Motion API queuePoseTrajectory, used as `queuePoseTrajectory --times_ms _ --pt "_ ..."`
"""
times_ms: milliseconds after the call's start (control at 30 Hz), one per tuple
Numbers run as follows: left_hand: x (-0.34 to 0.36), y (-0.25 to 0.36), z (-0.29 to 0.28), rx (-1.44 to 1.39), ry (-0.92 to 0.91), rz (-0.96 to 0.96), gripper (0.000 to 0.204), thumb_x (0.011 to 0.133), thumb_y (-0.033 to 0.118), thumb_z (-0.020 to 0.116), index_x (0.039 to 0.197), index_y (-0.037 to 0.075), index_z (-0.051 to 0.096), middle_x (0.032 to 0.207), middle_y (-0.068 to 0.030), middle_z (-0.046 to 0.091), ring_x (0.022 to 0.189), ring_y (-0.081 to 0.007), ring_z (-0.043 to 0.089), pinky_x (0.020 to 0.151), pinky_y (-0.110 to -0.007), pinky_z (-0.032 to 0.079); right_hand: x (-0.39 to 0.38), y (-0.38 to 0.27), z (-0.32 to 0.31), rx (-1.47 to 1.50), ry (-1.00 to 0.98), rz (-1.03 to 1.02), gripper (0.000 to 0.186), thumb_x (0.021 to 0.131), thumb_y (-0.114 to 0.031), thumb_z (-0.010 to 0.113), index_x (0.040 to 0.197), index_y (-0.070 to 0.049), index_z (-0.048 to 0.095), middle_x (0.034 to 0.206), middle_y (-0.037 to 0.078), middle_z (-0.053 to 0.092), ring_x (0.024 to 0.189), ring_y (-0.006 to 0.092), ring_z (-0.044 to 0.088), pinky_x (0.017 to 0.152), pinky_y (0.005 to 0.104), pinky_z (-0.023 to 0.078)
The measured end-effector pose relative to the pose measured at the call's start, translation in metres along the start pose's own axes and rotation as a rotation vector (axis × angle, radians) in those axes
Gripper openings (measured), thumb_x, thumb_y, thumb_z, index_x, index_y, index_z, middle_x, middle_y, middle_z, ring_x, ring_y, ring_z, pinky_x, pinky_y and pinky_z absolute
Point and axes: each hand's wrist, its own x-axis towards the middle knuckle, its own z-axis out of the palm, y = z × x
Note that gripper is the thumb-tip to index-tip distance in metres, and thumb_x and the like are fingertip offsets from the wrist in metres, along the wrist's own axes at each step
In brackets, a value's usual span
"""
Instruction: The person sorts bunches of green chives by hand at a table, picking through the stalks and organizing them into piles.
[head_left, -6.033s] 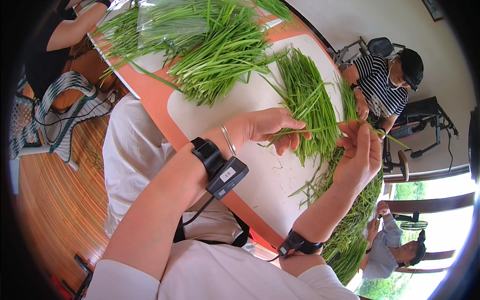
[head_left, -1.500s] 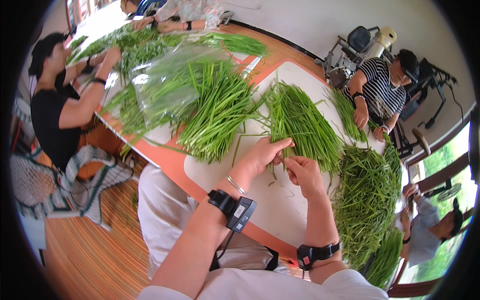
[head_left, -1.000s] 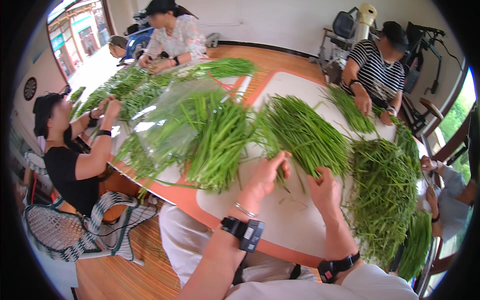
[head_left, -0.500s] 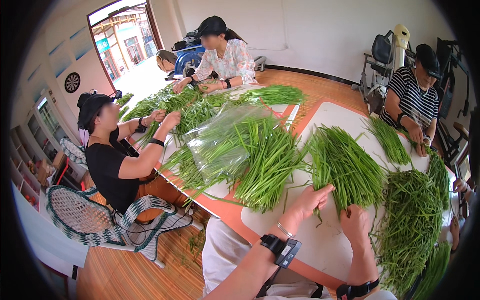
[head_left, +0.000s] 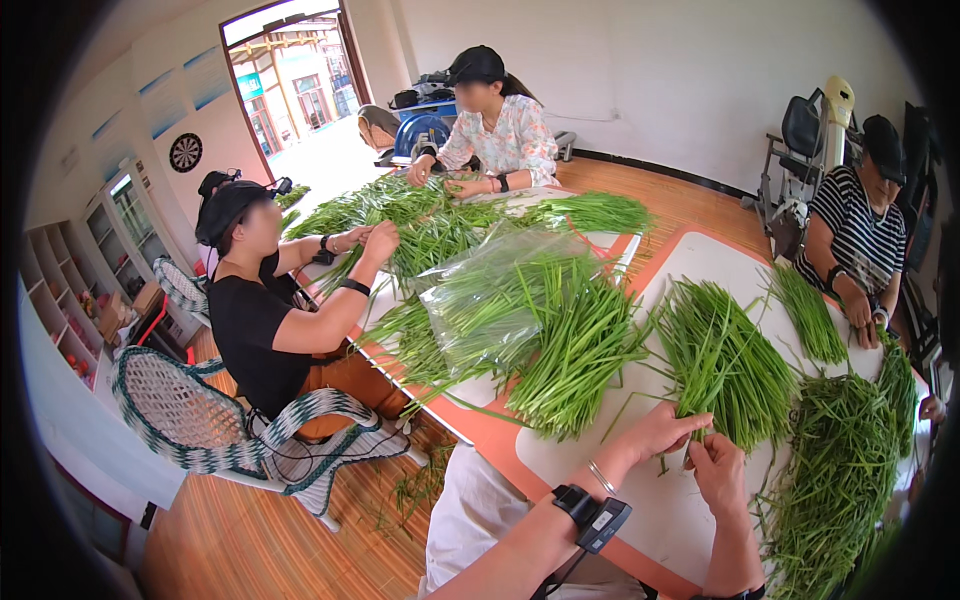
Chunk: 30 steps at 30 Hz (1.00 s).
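My left hand (head_left: 668, 432) is pinched on a few green leaf stalks at the lower end of a large bundle of long green leaves (head_left: 728, 362). Just right of and below it, my right hand (head_left: 718, 470) is closed on the same stalks. Both hang low over the white, orange-edged table (head_left: 569, 485). A second bundle (head_left: 568, 375) lies to the left, partly under a clear plastic bag (head_left: 470, 315). A long heap of looser, tangled leaves (head_left: 832, 472) lies right of my right hand.
Co-workers in black (head_left: 264, 330), floral (head_left: 510, 140) and striped (head_left: 850, 230) tops handle leaves around the table; another hand (head_left: 932, 408) shows at far right. A woven chair (head_left: 170, 408) stands at left. Exercise machines (head_left: 805, 140) line the back wall; a door (head_left: 300, 90) stands open.
The view has swung up and left, bringing the room and co-workers into it. My hands appear lower right, having moved from a single long leaf to stalks at the bundle's end.
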Motion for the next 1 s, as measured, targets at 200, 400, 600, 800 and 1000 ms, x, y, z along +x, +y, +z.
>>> queuePoseTrajectory --times_ms 200,400,600,800,1000 --pt "0.007 -0.012 -0.001 -0.068 -0.017 0.033 0.033 0.081 0.038 0.065 0.082 0.005 0.063 0.054 0.004 0.042 0.043 -0.0062 0.035 0.04 -0.023 0.025 0.0 -0.004 -0.001 0.111 -0.041 0.16 0.023 0.091 -0.018 0.051 0.079 0.0 0.056 0.06 0.003 0.056 0.046 0.004 0.04 0.042 0.0214 0.031" --pt "0.008 -0.012 0.001 -0.191 -0.051 0.052 0.031 0.083 0.038 0.064 0.083 0.007 0.062 0.056 0.0046 0.043 0.044 -0.0056 0.035 0.041 -0.021 0.025 0.01 -0.002 -0.01 0.177 -0.179 0.16 0.023 0.092 -0.017 0.047 0.078 -0.001 0.057 0.059 0.005 0.056 0.045 0.0064 0.043 0.04 0.0224 0.032" --pt "0.017 -0.023 -0.002 -0.257 -0.017 0.087 0.029 0.085 0.036 0.062 0.083 0.007 0.061 0.059 0.0037 0.045 0.046 -0.0057 0.036 0.041 -0.022 0.027 0.035 -0.018 -0.025 -0.172 -0.271 0.099 0.02 0.082 -0.014 0.058 0.072 0.004 0.061 0.057 0.004 0.055 0.048 0.0077 0.047 0.043 0.0245 0.036" --pt "0.016 -0.026 -0.003 -0.284 -0.036 0.093 0.027 0.088 0.032 0.059 0.089 0.005 0.061 0.06 0.0034 0.045 0.046 -0.006 0.037 0.041 -0.021 0.027 0.037 -0.032 -0.019 -0.385 -0.285 -0.012 0.017 0.076 -0.011 0.059 0.068 0.004 0.059 0.053 0.005 0.054 0.046 0.0093 0.046 0.044 0.0266 0.037" --pt "0.006 -0.013 0.0 -0.311 -0.049 0.063 0.026 0.088 0.031 0.058 0.094 0.006 0.063 0.058 0.0036 0.045 0.046 -0.0052 0.035 0.041 -0.022 0.026 0.028 -0.034 -0.024 -0.203 -0.239 0.165 0.021 0.079 -0.011 0.055 0.063 0.002 0.056 0.049 0.005 0.052 0.042 0.0101 0.047 0.04 0.0259 0.036"
